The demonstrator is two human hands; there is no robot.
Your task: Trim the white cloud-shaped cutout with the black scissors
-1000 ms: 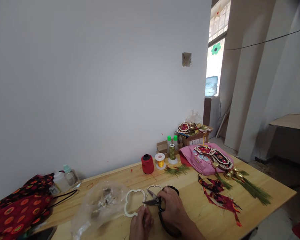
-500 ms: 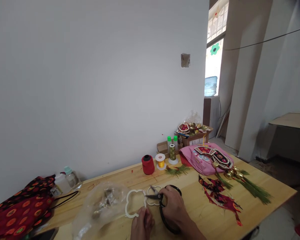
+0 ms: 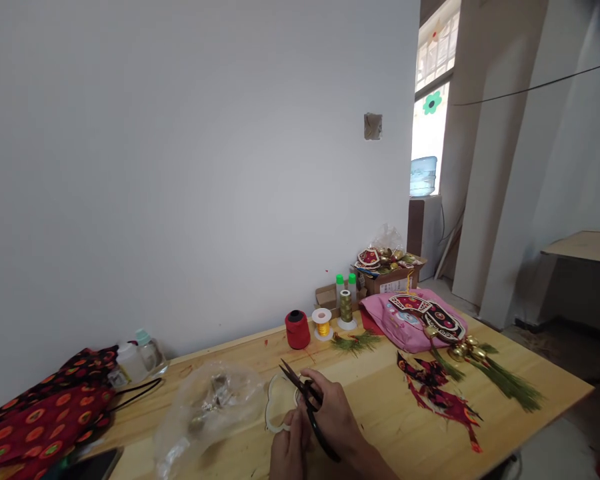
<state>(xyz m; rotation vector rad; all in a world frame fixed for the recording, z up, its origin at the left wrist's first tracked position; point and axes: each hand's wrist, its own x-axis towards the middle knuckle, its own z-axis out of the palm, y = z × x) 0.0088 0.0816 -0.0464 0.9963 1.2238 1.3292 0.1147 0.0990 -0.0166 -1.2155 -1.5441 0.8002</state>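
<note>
Black-handled scissors [image 3: 291,375] are in my right hand [image 3: 336,412], which is closed round the handles. Their blades point up and to the left, slightly parted at the tips. Below them, my left hand [image 3: 289,445] is closed in a pinch on the lower right edge of a cream frame [image 3: 268,408] with a scalloped outline. Most of the frame's right side is hidden behind my hands and the scissors. A clear plastic bag [image 3: 180,410] with shiny metal pieces lies to the left of my left hand.
Behind my hands stand a red thread cone [image 3: 297,333], a yellow spool [image 3: 323,328] and a green spool [image 3: 346,308]. Fabric scraps [image 3: 443,407], a pink bag [image 3: 385,323] and tassels [image 3: 515,383] lie right. Patterned cloth [image 3: 40,427] and a phone [image 3: 93,467] are left.
The scissors have turned from pointing left to pointing up and left, and their blades have come closer together. My right hand has moved left, nearer my left hand. The cream frame has tilted.
</note>
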